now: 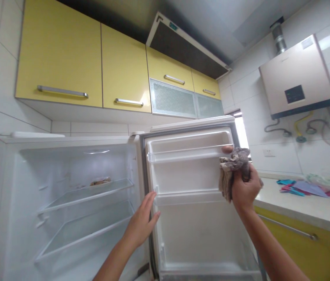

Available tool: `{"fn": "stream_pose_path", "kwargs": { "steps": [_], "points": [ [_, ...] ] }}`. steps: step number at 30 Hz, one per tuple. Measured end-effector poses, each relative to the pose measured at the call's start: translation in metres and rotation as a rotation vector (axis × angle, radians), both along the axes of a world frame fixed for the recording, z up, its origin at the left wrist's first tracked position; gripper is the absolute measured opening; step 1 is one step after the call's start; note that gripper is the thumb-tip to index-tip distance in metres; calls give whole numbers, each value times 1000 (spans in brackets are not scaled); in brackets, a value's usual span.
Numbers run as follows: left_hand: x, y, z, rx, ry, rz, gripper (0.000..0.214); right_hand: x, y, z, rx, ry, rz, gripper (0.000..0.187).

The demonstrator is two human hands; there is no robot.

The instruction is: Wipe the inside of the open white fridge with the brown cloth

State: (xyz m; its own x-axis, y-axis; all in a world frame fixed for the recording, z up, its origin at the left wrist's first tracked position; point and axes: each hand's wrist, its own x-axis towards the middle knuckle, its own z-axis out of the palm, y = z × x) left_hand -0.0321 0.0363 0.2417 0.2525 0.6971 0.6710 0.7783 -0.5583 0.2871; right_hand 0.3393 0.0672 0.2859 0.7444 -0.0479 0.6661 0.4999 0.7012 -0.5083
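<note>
The refrigerator (4,203) stands with its door (194,230) swung wide to the right. A crumpled grey-brown cloth (232,168) is bunched in my right hand (247,187), beside the outer end of the upper door shelf (182,154). One fingertip shows above the cloth at that shelf's rim. My left hand (141,220) has its fingers stretched out, close to the hinge-side edge of the door; whether it touches the door I cannot tell. Inside the fridge, a small brownish packet (100,181) lies on the upper glass shelf (89,195).
Yellow wall cabinets (62,54) and a range hood (188,47) hang above. To the right, a counter (282,203) carries several coloured cloths (308,187). A water heater (299,78) with hoses is on the tiled wall. A lower glass shelf (89,230) spans the fridge.
</note>
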Motion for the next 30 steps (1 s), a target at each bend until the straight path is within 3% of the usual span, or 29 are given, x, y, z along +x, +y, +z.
{"fn": "stream_pose_path", "kwargs": {
  "steps": [3,5,12,15,21,26,30],
  "points": [
    [1,0,-2,-1,-20,14,60,-14,3,11,80,-9,-119,48],
    [1,1,-3,-6,-24,21,60,-28,7,24,125,-127,-184,47],
    [6,8,-11,40,-41,43,64,-112,26,61,-40,-791,-219,44],
    [8,13,-14,47,-43,56,64,-151,31,73,-32,-1133,-240,47],
    [5,20,-17,122,-46,51,64,-209,23,107,-38,-1499,-188,51],
    [4,25,-16,176,28,47,61,-217,3,132,-128,-1673,-207,48],
    [4,26,-5,160,59,46,54,-193,-9,153,-422,-1587,-184,55]
  ]
}}
